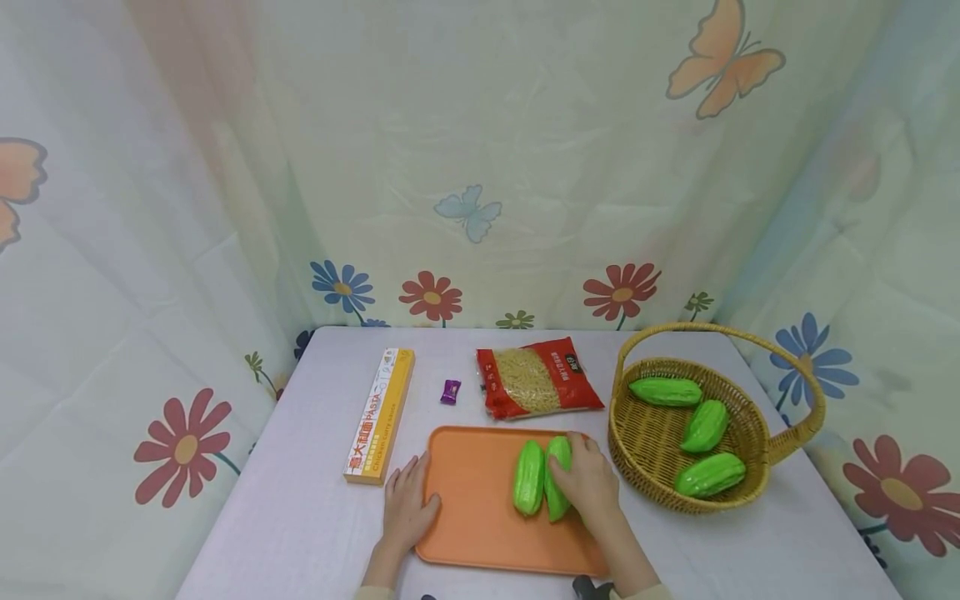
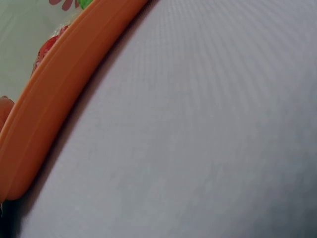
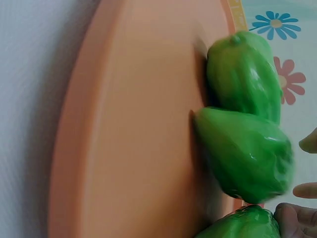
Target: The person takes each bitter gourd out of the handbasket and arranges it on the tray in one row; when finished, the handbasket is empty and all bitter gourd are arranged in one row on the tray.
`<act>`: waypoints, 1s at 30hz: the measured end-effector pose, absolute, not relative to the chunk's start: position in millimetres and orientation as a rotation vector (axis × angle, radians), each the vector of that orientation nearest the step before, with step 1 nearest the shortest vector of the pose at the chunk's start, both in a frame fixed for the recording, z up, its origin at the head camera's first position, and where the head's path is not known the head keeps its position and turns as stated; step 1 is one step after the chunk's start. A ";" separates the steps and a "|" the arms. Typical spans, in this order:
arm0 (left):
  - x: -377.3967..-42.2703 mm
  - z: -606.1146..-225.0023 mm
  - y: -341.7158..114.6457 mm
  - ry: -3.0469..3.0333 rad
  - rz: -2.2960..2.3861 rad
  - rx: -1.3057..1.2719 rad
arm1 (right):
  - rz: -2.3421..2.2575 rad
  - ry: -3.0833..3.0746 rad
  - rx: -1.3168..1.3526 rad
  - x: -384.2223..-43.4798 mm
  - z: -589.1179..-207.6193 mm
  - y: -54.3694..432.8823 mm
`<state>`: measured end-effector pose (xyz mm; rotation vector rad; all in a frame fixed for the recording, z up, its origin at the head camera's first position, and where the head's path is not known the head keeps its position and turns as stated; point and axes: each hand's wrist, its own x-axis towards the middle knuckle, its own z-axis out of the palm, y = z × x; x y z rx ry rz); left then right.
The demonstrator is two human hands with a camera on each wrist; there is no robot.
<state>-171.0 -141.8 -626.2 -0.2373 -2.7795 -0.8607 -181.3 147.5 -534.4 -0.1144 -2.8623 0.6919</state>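
Observation:
On the orange tray (image 1: 472,500), two bright green ridged bitter melons lie side by side: the left one (image 1: 529,477) and the right one (image 1: 557,492). My right hand (image 1: 591,487) reaches over the right one and partly hides it. In the right wrist view, a third bitter melon (image 3: 242,225) shows at the bottom edge with fingertips (image 3: 292,218) against its far end. There the thumb (image 3: 309,142) stands apart from the middle bitter melon (image 3: 247,153). My left hand (image 1: 408,504) rests at the tray's left edge, fingers extended outside the rim and thumb over it.
A wicker basket (image 1: 622,450) with a tall handle stands right of the tray, holding three more bitter melons. Behind the tray lie a red bag of pasta (image 1: 536,379) and a small purple packet (image 1: 450,392). A yellow-and-white pasta box (image 1: 380,417) lies at the left.

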 end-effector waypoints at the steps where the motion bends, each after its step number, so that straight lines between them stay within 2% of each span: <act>1: -171.0 -626.0 -141.7 -2.780 -0.862 -0.236 | 0.693 -2.863 -0.114 -181.3 -534.4 147.6; 30: -170.5 -623.5 -141.4 -2.751 -0.896 -0.239 | 0.610 -2.931 -0.026 -179.4 -537.3 140.0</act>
